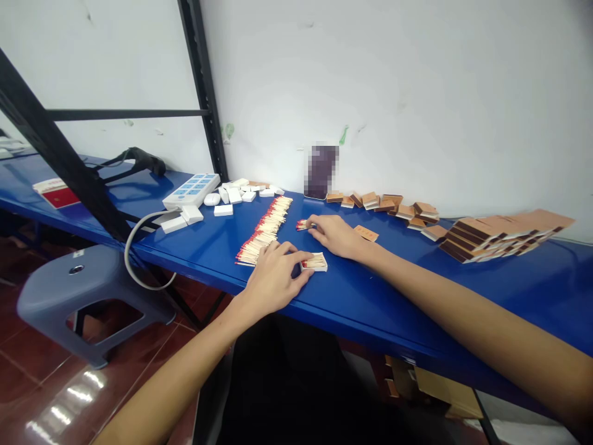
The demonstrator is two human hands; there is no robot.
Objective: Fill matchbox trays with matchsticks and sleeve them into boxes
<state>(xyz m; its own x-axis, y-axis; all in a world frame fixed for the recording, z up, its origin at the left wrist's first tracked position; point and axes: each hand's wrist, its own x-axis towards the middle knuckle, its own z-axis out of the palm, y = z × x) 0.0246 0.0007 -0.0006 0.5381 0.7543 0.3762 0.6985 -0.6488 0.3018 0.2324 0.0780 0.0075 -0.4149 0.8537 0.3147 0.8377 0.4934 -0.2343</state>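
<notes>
With thumb and fingers, my left hand (pixel 274 276) grips a white matchbox tray (pixel 320 267) that lies on the blue table with red-tipped matches in it. Farther back, my right hand (pixel 334 235) has its fingers pinched on a small bunch of matches (pixel 302 225) just above or on the tabletop; the fingers hide part of it. To the left of both hands spreads a long row of loose matches (pixel 266 232), red heads mostly leftward. A flat orange matchbox sleeve (pixel 367 233) lies by my right wrist.
Several white trays (pixel 234 195) and a power strip (pixel 192 190) are at the back left. Filled matchboxes (pixel 407 212) line the wall, beside stacked sleeves (pixel 500 235) at right. A blurred phone (pixel 321 172) leans there. A black rack post (pixel 204 86) and grey stool (pixel 92 290) stand left.
</notes>
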